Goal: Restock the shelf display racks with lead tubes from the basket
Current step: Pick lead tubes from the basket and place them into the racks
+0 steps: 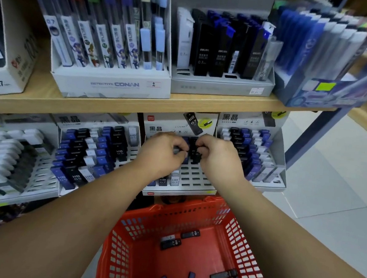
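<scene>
Left hand [163, 153] and right hand [217, 155], each grip pinching a lead tube [195, 156], over the display rack [197, 180]; basket [186, 202] below.

The wooden shelf [181, 104] bears cardboard display boxes [111, 85] side by side.

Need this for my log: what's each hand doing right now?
Left hand: curled around a grey lead tube over the middle rack.
Right hand: pinching a black lead tube.

Light was bright, soft, even. Floor [340, 173] shone pale. Dark shadow lay under shelf [114, 108]. Blue boxes [329, 62] at top right were smeared, blurry. Red basket [167, 223] looked sharp. Picture edges bent, stretched.
</scene>
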Available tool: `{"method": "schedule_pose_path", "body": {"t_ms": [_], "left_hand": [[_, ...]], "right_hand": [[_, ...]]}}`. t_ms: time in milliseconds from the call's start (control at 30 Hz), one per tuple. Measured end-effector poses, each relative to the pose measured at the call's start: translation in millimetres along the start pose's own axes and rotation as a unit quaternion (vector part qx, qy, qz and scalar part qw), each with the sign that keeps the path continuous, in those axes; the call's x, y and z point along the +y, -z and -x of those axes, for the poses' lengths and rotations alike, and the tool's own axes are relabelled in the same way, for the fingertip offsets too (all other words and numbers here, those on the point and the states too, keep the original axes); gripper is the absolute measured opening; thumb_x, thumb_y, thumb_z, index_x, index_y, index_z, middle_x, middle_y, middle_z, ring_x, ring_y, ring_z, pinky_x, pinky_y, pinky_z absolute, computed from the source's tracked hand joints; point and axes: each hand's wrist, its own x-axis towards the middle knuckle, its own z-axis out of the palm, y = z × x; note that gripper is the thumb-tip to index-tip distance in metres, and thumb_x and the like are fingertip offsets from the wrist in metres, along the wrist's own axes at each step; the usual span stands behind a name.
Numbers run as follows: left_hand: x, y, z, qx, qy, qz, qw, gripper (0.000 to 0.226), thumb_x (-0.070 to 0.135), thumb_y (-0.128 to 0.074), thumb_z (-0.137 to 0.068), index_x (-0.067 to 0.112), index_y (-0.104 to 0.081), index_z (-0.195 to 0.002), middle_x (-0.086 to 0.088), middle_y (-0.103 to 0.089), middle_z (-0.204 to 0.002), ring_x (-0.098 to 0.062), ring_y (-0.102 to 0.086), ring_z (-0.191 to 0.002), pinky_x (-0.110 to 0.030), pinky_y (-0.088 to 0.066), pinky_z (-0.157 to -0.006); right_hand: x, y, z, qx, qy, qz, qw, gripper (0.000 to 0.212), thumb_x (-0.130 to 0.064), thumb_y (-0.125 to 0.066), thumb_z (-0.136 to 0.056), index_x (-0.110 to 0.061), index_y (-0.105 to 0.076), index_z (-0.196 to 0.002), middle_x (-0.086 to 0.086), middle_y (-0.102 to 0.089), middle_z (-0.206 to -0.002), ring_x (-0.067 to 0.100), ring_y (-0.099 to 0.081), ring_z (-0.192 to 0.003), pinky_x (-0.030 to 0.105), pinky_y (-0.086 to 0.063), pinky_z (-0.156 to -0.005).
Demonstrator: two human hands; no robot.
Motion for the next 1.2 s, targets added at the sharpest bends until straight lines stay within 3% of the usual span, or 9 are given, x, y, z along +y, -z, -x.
{"method": "schedule_pose_path", "body": {"t_ms": [133,367,533,700,867,933,1000,1100,1200], "left_hand": [[0,1,0,-0.004,-0.002,0.004,1.0,0.011,0.024,-0.073,-0.088,0.031,-0.079,-0.095,0.016,-0.067,-0.097,-0.01,-0.062,-0.085,-0.029,-0.055,-0.08],[-1,5,4,-0.017,-0.009,0.014,1.0,0.014,0.019,-0.071,-0.091,0.025,-0.08,-0.099,0.015,-0.065,-0.097,-0.013,-0.066,-0.09,-0.034,-0.056,-0.086],[0,6,4,-0.015,-0.011,0.015,1.0,0.013,0.019,-0.071,-0.093,0.026,-0.08,-0.1,0.017,-0.064,-0.096,-0.011,-0.065,-0.092,-0.03,-0.055,-0.087],[1,6,4,-0.013,-0.011,0.011,1.0,0.014,0.02,-0.07,-0.093,0.027,-0.079,-0.1,0.016,-0.064,-0.099,-0.011,-0.065,-0.093,-0.028,-0.055,-0.086],[5,12,8,-0.024,-0.025,-0.006,0.999,0.013,0.02,-0.068,-0.094,0.021,-0.078,-0.102,0.01,-0.065,-0.098,-0.015,-0.065,-0.093,-0.035,-0.056,-0.087],[8,19,17,-0.019,-0.061,-0.032,0.997,0.016,0.017,-0.068,-0.094,0.015,-0.077,-0.107,0.002,-0.067,-0.103,-0.019,-0.064,-0.096,-0.038,-0.055,-0.087],[13,28,27,-0.012,-0.108,-0.062,0.992,0.02,0.015,-0.066,-0.094,0.012,-0.075,-0.112,-0.002,-0.067,-0.108,-0.02,-0.063,-0.099,-0.037,-0.054,-0.088],[24,39,52,-0.006,-0.148,-0.104,0.983,0.023,0.017,-0.064,-0.097,0.014,-0.073,-0.118,0.003,-0.062,-0.109,-0.014,-0.06,-0.095,-0.03,-0.051,-0.084],[38,35,86,0.0,-0.153,-0.088,0.984,0.019,0.018,-0.063,-0.096,0.016,-0.073,-0.113,0.008,-0.061,-0.1,-0.01,-0.057,-0.082,-0.029,-0.051,-0.077]], "right_hand": [[1,0,3,0.006,0.013,0.007,1.0,0.032,0.003,-0.057,-0.092,-0.016,-0.074,-0.11,0.004,-0.075,-0.097,0.03,-0.068,-0.091,0.033,-0.048,-0.065],[5,1,3,0.034,-0.014,-0.013,0.999,0.032,0.003,-0.055,-0.095,-0.015,-0.073,-0.113,0.005,-0.077,-0.104,0.025,-0.071,-0.098,0.035,-0.056,-0.074],[3,0,2,0.007,-0.009,-0.004,1.0,0.026,-0.003,-0.058,-0.096,-0.02,-0.073,-0.109,0.006,-0.076,-0.099,0.032,-0.07,-0.092,0.045,-0.059,-0.074],[5,-3,1,-0.017,0.002,0.05,0.999,0.031,0.0,-0.059,-0.092,-0.021,-0.075,-0.109,0.002,-0.076,-0.099,0.03,-0.069,-0.094,0.041,-0.058,-0.073],[3,-6,3,-0.046,-0.012,0.071,0.996,0.026,-0.016,-0.065,-0.096,-0.019,-0.074,-0.121,0.011,-0.074,-0.114,0.034,-0.069,-0.106,0.045,-0.059,-0.083],[2,4,7,-0.046,-0.024,0.03,0.998,0.037,-0.023,-0.073,-0.093,-0.018,-0.069,-0.13,0.01,-0.074,-0.119,0.031,-0.069,-0.11,0.047,-0.059,-0.09],[1,21,17,-0.058,-0.028,-0.003,0.998,0.037,-0.029,-0.077,-0.091,-0.018,-0.071,-0.126,0.004,-0.075,-0.109,0.022,-0.07,-0.103,0.042,-0.059,-0.091],[0,54,44,-0.121,-0.035,-0.025,0.992,0.021,-0.039,-0.079,-0.088,-0.022,-0.077,-0.099,-0.002,-0.072,-0.08,0.012,-0.068,-0.074,0.031,-0.058,-0.07],[8,76,83,-0.219,-0.06,-0.026,0.974,0.022,-0.042,-0.078,-0.089,-0.021,-0.076,-0.084,0.004,-0.073,-0.069,0.017,-0.069,-0.059,0.035,-0.057,-0.059]]}}
